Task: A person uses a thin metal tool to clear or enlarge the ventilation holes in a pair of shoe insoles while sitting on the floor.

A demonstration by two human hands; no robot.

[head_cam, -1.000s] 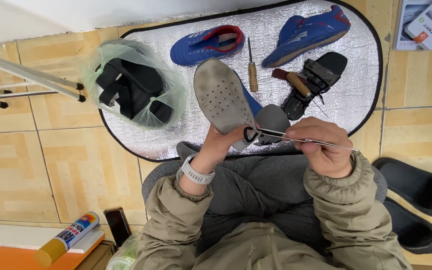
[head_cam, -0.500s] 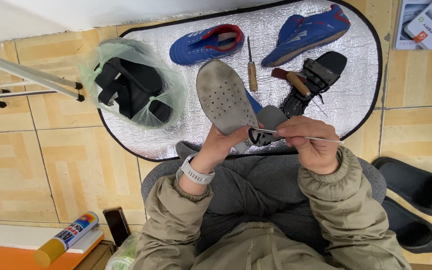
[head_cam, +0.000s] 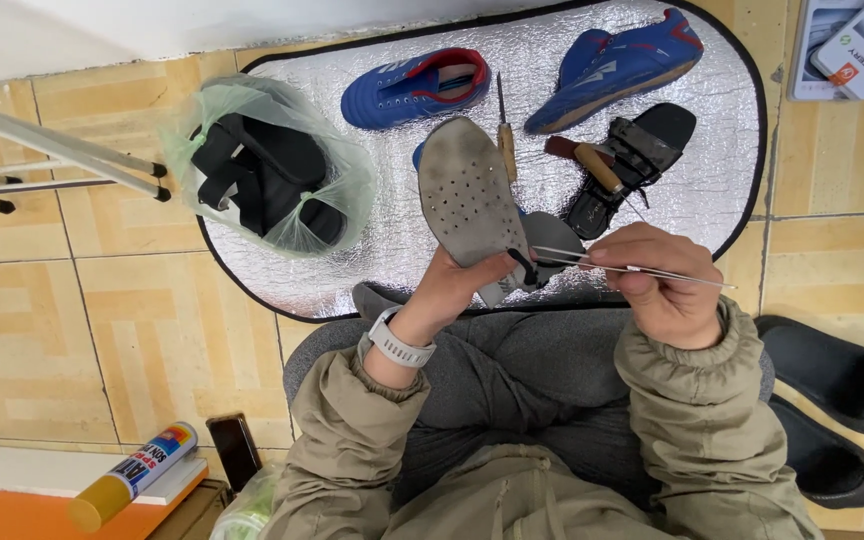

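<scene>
Two hands are at work above my lap: my left hand (head_cam: pixel 452 285) is wrapped around the heel end of a shoe (head_cam: pixel 472 205), holding it sole up so the grey, dotted sole faces the camera, its toe pointing away over the silver mat (head_cam: pixel 382 240). My right hand (head_cam: pixel 657 280) is closed in a pinch on a thin metal needle (head_cam: pixel 642 268), which lies almost level and reaches left to the shoe's heel, where a dark thread (head_cam: pixel 524 265) loops at the edge. On the mat beyond lie a blue sneaker with a red lining (head_cam: pixel 417 85), a second blue sneaker (head_cam: pixel 617 65), a wooden-handled awl (head_cam: pixel 505 140) just past the held shoe's toe, and a black sandal (head_cam: pixel 632 165). A green plastic bag (head_cam: pixel 267 170) with black footwear sits at the mat's left edge. Black slippers (head_cam: pixel 832 375) rest on the tiled floor to my right.
</scene>
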